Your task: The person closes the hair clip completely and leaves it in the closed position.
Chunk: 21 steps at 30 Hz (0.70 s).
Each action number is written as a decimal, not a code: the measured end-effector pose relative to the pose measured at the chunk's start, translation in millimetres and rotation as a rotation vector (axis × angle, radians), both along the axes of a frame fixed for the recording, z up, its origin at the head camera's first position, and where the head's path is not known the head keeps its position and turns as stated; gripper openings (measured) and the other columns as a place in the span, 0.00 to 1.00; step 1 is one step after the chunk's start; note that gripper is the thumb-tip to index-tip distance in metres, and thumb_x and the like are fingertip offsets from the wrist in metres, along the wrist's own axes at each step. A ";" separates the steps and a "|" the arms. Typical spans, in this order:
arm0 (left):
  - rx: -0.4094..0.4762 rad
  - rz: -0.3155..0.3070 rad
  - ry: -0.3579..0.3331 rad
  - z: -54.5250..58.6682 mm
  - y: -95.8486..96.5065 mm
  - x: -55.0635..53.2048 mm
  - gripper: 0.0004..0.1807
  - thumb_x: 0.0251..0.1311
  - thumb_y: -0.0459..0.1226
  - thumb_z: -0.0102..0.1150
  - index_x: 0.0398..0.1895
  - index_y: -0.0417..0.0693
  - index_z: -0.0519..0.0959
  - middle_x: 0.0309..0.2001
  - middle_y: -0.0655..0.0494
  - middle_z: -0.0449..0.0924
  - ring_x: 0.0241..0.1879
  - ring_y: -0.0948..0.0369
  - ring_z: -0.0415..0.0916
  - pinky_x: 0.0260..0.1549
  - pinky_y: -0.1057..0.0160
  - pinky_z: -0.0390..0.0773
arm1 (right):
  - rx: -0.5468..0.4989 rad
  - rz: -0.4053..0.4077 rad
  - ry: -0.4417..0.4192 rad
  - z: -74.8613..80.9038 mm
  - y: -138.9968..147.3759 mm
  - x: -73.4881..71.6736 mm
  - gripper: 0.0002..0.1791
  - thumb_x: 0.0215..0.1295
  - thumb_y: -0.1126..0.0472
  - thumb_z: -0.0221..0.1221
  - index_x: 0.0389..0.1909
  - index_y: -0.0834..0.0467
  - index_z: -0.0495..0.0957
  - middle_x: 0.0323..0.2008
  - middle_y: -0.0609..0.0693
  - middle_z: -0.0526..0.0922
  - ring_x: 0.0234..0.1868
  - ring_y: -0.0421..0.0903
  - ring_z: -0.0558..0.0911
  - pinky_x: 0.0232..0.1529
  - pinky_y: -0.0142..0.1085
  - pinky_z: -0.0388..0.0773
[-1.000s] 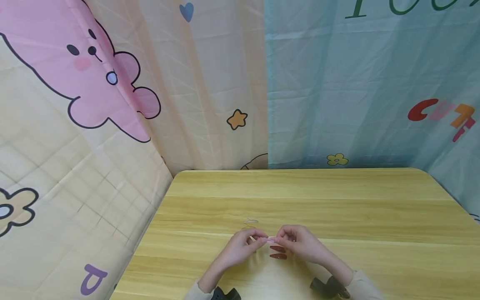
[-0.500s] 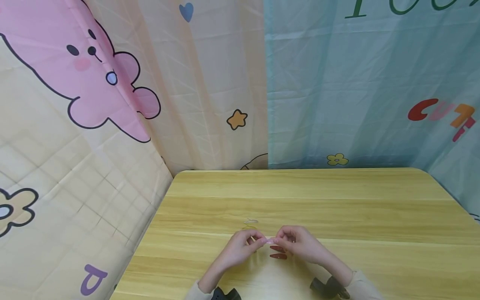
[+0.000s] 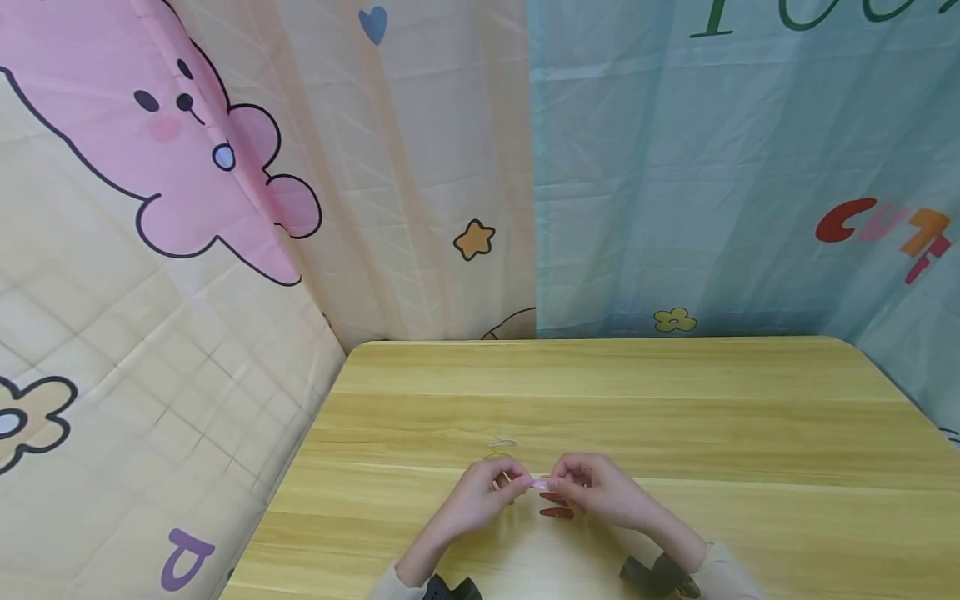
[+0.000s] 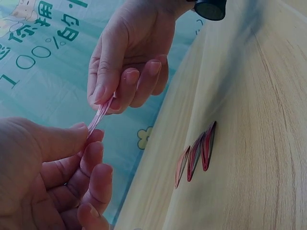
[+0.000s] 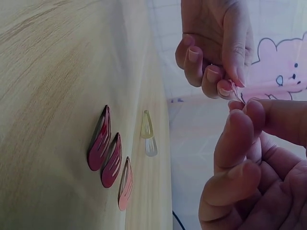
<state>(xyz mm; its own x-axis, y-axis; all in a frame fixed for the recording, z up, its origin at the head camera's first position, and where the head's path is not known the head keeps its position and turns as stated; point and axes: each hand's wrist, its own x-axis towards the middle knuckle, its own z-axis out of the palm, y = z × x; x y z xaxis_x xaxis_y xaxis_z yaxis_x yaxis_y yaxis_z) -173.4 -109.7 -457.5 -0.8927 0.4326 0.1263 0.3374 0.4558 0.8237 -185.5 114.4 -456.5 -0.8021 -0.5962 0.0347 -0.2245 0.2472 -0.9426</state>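
A slim pink snap hair clip (image 3: 539, 483) is stretched between both hands just above the table. My left hand (image 3: 483, 493) pinches one end between thumb and forefinger. At the other end, the thumb and finger of my right hand (image 3: 603, 492) do the same. Fingertips cover both ends of the clip in the left wrist view. Below the hands lie two dark red hair clips (image 5: 99, 143) and a salmon-pink hair clip (image 5: 125, 187), side by side. Farther off, a yellow hair clip (image 5: 147, 125) lies against a whitish hair clip (image 5: 151, 147).
The wood-grain table (image 3: 750, 417) reaches back to printed curtains (image 3: 675, 167) hanging behind it and at the left. Dark wrist-camera mounts (image 3: 660, 575) sit near the sleeves, close to the table's near side.
Both hands keep their pinch on the pink hair clip, which shifts very slightly between the fingertips. My right hand sits a touch lower in the head view. The clips on the table stay put.
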 end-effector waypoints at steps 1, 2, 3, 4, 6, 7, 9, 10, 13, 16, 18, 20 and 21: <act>0.007 -0.001 0.000 -0.2 0.0 -0.1 0.10 0.65 0.44 0.57 0.34 0.49 0.81 0.29 0.59 0.79 0.26 0.68 0.72 0.24 0.68 0.72 | -0.001 0.003 0.001 -0.1 0.1 -0.1 0.16 0.67 0.53 0.58 0.32 0.64 0.77 0.19 0.57 0.73 0.18 0.41 0.71 0.22 0.32 0.70; 0.013 -0.001 0.000 -0.3 0.0 -0.3 0.09 0.65 0.44 0.57 0.34 0.49 0.81 0.29 0.59 0.79 0.26 0.68 0.72 0.24 0.68 0.72 | -0.003 0.006 0.001 0.0 0.2 -0.1 0.16 0.67 0.53 0.58 0.32 0.64 0.77 0.18 0.57 0.73 0.18 0.41 0.70 0.22 0.31 0.70; 0.018 -0.003 -0.004 -0.3 -0.1 -0.2 0.09 0.65 0.44 0.57 0.34 0.49 0.80 0.29 0.59 0.78 0.26 0.68 0.72 0.23 0.68 0.72 | -0.006 0.009 0.001 -0.2 0.2 -0.2 0.16 0.67 0.53 0.58 0.33 0.65 0.77 0.18 0.56 0.73 0.18 0.41 0.70 0.22 0.31 0.70; 0.022 -0.003 -0.007 -0.2 -0.2 -0.2 0.09 0.65 0.44 0.57 0.33 0.49 0.80 0.29 0.60 0.78 0.26 0.68 0.72 0.23 0.68 0.72 | -0.012 0.013 0.001 -0.3 0.2 -0.3 0.16 0.67 0.53 0.58 0.33 0.65 0.77 0.18 0.54 0.73 0.18 0.41 0.70 0.22 0.31 0.70; 0.035 -0.007 -0.014 0.2 -0.4 -0.2 0.08 0.64 0.43 0.57 0.33 0.49 0.80 0.28 0.61 0.77 0.25 0.67 0.72 0.22 0.69 0.71 | -0.028 0.025 -0.005 -0.8 0.2 -0.5 0.16 0.67 0.54 0.58 0.33 0.66 0.77 0.19 0.52 0.73 0.18 0.40 0.71 0.22 0.31 0.70; 0.043 -0.009 -0.019 0.5 -0.5 -0.2 0.08 0.64 0.42 0.57 0.33 0.49 0.80 0.28 0.62 0.76 0.25 0.67 0.72 0.22 0.69 0.71 | -0.036 0.031 -0.010 -1.0 0.1 -0.6 0.16 0.67 0.54 0.57 0.34 0.66 0.76 0.19 0.52 0.73 0.18 0.40 0.71 0.22 0.31 0.71; 0.059 -0.016 -0.028 1.3 -0.7 -0.2 0.07 0.64 0.41 0.58 0.33 0.49 0.80 0.28 0.61 0.76 0.25 0.67 0.72 0.21 0.69 0.70 | -0.053 0.044 -0.016 -1.2 0.4 -0.7 0.16 0.68 0.55 0.57 0.34 0.67 0.76 0.20 0.54 0.74 0.19 0.40 0.71 0.22 0.31 0.71; 0.069 -0.020 -0.032 1.6 -0.7 -0.2 0.07 0.64 0.41 0.58 0.32 0.48 0.80 0.28 0.61 0.76 0.25 0.67 0.72 0.21 0.69 0.70 | -0.066 0.052 -0.024 -1.2 0.5 -0.7 0.16 0.68 0.55 0.57 0.34 0.67 0.76 0.21 0.56 0.75 0.19 0.40 0.71 0.22 0.31 0.72; 0.096 -0.034 -0.044 2.4 -1.2 -0.4 0.06 0.63 0.39 0.58 0.32 0.47 0.80 0.28 0.59 0.77 0.25 0.67 0.72 0.23 0.69 0.71 | -0.098 0.070 -0.031 -0.3 1.1 -0.3 0.15 0.68 0.57 0.57 0.35 0.68 0.75 0.21 0.60 0.75 0.19 0.40 0.72 0.24 0.32 0.73; 0.108 -0.047 -0.050 3.2 -1.8 -0.3 0.05 0.63 0.38 0.59 0.32 0.47 0.79 0.28 0.57 0.77 0.25 0.67 0.72 0.24 0.69 0.72 | -0.124 0.085 -0.028 1.2 1.6 0.3 0.13 0.68 0.60 0.56 0.36 0.69 0.75 0.20 0.57 0.73 0.20 0.39 0.71 0.24 0.34 0.74; 0.114 -0.055 -0.049 3.5 -2.1 -0.3 0.05 0.63 0.38 0.59 0.31 0.46 0.79 0.28 0.57 0.78 0.25 0.67 0.72 0.25 0.68 0.72 | -0.133 0.092 -0.025 2.0 1.7 0.6 0.12 0.69 0.61 0.55 0.36 0.69 0.75 0.19 0.53 0.73 0.19 0.39 0.72 0.23 0.34 0.73; 0.115 -0.060 -0.050 3.8 -2.3 -0.3 0.05 0.63 0.37 0.59 0.31 0.46 0.79 0.28 0.57 0.77 0.25 0.67 0.72 0.25 0.68 0.73 | -0.140 0.099 -0.027 2.3 1.8 0.6 0.12 0.69 0.62 0.55 0.37 0.69 0.75 0.19 0.52 0.73 0.20 0.39 0.71 0.23 0.34 0.73; 0.117 -0.061 -0.052 3.7 -2.5 -0.4 0.05 0.63 0.37 0.59 0.31 0.46 0.80 0.28 0.56 0.78 0.25 0.67 0.72 0.26 0.68 0.73 | -0.142 0.101 -0.032 2.4 1.8 0.6 0.12 0.69 0.62 0.55 0.37 0.69 0.75 0.19 0.51 0.73 0.20 0.39 0.71 0.23 0.34 0.72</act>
